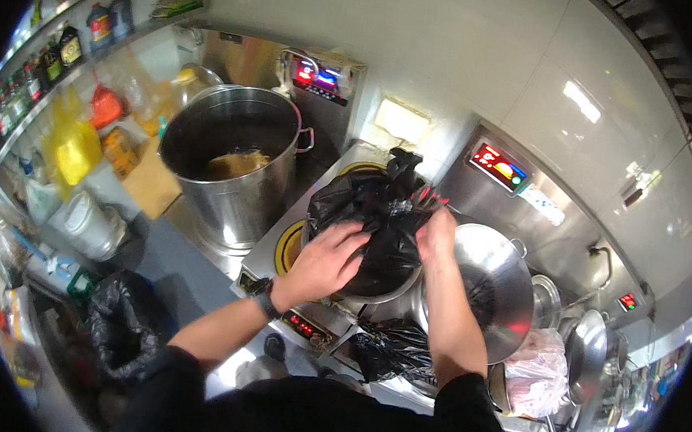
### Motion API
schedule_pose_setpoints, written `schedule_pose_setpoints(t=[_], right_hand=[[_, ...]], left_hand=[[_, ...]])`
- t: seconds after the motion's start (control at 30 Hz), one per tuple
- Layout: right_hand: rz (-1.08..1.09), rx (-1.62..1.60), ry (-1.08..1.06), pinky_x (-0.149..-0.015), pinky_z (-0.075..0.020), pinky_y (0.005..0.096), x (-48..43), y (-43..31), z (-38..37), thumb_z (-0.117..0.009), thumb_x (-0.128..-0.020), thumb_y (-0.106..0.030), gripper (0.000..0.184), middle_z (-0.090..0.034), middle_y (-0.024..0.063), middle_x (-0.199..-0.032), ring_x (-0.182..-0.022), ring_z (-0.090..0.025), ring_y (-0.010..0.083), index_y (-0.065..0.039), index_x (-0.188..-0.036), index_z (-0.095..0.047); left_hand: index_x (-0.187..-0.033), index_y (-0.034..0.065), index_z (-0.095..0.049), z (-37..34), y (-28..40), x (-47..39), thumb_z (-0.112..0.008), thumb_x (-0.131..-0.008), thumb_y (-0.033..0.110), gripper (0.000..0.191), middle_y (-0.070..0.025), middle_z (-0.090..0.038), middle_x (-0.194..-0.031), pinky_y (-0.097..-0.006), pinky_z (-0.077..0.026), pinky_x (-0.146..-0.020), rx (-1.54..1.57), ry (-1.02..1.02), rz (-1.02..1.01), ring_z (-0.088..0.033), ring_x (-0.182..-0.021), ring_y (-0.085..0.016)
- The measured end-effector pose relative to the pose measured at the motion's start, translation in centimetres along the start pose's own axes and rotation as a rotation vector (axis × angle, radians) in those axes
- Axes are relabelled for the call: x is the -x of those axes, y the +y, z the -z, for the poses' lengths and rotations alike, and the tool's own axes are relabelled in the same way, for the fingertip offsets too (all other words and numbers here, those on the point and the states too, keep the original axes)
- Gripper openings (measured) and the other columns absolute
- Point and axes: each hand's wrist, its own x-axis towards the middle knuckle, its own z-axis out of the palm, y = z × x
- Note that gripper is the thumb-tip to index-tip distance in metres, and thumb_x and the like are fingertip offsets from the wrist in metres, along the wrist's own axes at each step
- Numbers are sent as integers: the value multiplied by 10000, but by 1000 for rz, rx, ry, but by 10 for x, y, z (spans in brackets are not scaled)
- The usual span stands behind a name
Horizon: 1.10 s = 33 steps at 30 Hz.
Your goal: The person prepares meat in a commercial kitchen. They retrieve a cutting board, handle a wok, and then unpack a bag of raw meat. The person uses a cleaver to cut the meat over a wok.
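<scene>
A black plastic bag [353, 201] with a gathered top sits over a round metal pot [397, 295] in front of me. My left hand [328, 257], with a dark watch on its wrist, lies on the near left side of the bag with bent fingers; whether it pinches the plastic is hidden. At the bag's right side, my right hand [438, 234] is closed on the plastic, its fingertips turned away from view. Small red strips [431, 196] show just beyond that hand. The pot's contents are mostly covered by the bag.
A tall steel stockpot [232, 208] with something pale inside stands to the left. A large wok [488, 286] is close on my right, near a pink plastic bag [537, 371]. Lit control panels [497, 164] line the wall. Black plastic [394, 349] lies at the front edge.
</scene>
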Motion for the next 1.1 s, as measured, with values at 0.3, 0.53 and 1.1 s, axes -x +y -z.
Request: schedule_pose_setpoints(t=[0.3,0.53,1.1], right_hand=[[121,222,245,-710,-571,320,75,-45,48,-620,-1066,-275,273,-729,64,-920,-807,-694,172,-16,-1081,-705],[611,621,522,-864,-560,351,108,-58,46,-615,-1039,-164,396,-651,71,-1114,-967,-629,180,7,-1394,-572],[191,1663,172,-1272,-225,573,64,89,69,-855,-766,-255,1044,-293,320,-1628,-1526,-264,496,28,-1582,-270]], left_hand=[[-1648,210,-325,-42,-107,-106,-901,-760,337,1066,-342,-371,-1536,-716,-300,-1149,-186,49,28,-425,-1408,-501],[-1006,-15,-644,-44,-146,-114,-660,-1018,175,191,-117,-689,-831,-451,-515,-701,170,-44,39,-686,-779,-341],[-1435,-33,-512,-22,-166,44,-725,-957,223,582,-263,-597,-1349,-442,-508,-1048,168,79,553,-630,-1204,-384]])
